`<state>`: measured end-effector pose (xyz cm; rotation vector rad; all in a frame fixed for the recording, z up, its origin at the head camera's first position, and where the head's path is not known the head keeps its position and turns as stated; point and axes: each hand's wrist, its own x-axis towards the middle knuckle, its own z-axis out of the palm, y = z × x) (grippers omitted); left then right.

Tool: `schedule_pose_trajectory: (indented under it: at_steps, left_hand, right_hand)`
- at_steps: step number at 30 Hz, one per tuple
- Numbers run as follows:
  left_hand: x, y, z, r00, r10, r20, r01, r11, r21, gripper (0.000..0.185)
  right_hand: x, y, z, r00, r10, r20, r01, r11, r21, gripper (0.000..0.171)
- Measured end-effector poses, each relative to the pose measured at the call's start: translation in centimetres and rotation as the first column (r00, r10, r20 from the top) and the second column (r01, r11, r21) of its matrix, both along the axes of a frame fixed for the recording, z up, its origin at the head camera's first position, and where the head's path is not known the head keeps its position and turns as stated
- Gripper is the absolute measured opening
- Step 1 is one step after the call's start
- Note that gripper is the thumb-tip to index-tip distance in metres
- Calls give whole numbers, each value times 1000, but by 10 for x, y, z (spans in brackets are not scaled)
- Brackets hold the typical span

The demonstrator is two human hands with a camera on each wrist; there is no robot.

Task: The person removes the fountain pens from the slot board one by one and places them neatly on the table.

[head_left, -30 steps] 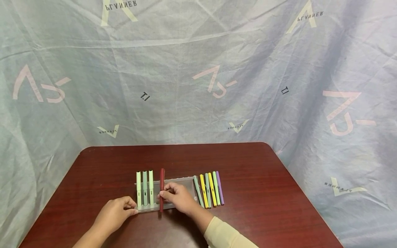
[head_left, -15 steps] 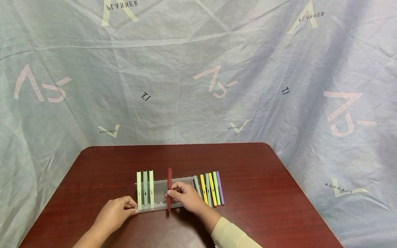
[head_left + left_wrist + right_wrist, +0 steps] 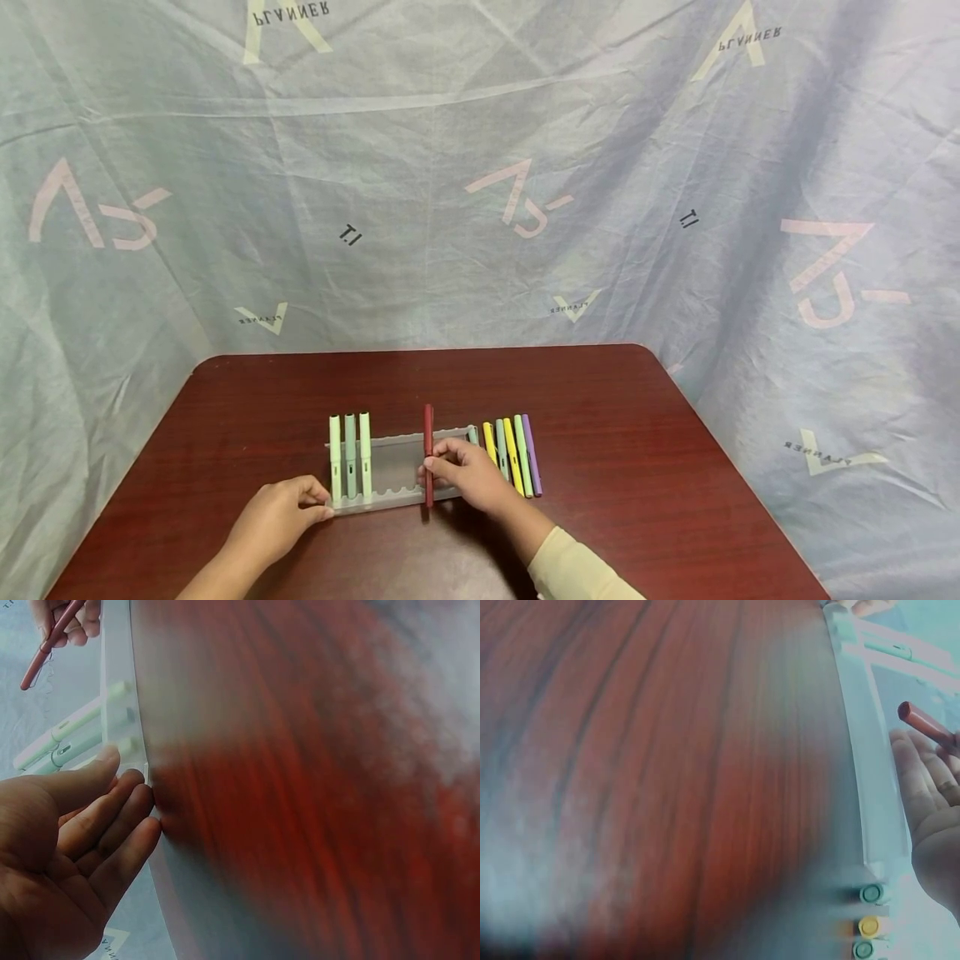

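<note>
Head view: right hand (image 3: 468, 472) pinches red pen (image 3: 428, 454); backdrop (image 3: 525, 125) reads "PLANNER".

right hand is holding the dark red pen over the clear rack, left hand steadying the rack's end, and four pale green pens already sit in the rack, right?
Not quite: three pale green pens sit in the rack, not four, as the head view shows. The rest holds: the right hand holds the dark red pen over the rack, and the left hand steadies its end.

The left hand (image 3: 279, 518) rests near the front — fingers loosely extended, tips pressed forward. The right hand (image 3: 471, 472) (cream sleeve behind it) reaches farther in, fingers pinched together.
</note>
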<state>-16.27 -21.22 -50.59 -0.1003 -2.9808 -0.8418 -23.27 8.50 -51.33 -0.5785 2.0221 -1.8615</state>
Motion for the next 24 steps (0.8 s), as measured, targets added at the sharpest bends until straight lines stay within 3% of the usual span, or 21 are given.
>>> schedule_pose_trajectory:
  at_steps: [7,24]
  left_hand:
    - [0,0,1,1000,-6,14,6,1000,0,15]
    - [-1,-1,0,1000,-3,9,3,1000,1,15]
  right_hand:
    - [-2,12,-1,999,-16,-31,17,1000,26,21]
    - [-4,34,-4,998,-56,-16,56,997,43,24]
